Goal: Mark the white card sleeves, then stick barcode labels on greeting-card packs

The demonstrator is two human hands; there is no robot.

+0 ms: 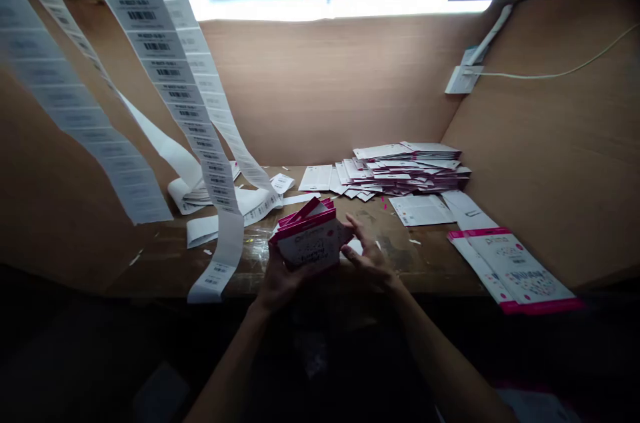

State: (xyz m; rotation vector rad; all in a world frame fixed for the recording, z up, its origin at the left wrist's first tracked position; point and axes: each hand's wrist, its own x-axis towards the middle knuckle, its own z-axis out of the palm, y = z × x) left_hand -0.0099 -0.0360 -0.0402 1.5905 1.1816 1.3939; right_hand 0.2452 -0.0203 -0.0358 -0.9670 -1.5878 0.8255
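Lower centre of frame: left hand (281,282), fingers clamped on pink-edged packets (311,244); right hand (373,261) alongside, can't tell if fingers grip.

A workshop is indicated: barcode label strips (193,120) are hung over a worn worktop (420,268), printed packets (415,170) are stacked toward its rear, and a lamp (390,8) is mounted above.

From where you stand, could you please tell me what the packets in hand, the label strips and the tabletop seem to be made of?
Packets: probably thin printed card, given their flat faces and straight edges.
Label strips: likely matte white paper, since they curl loosely.
Tabletop: perhaps brown wood or board, somewhat glossy, with bright glints; its core is unclear.
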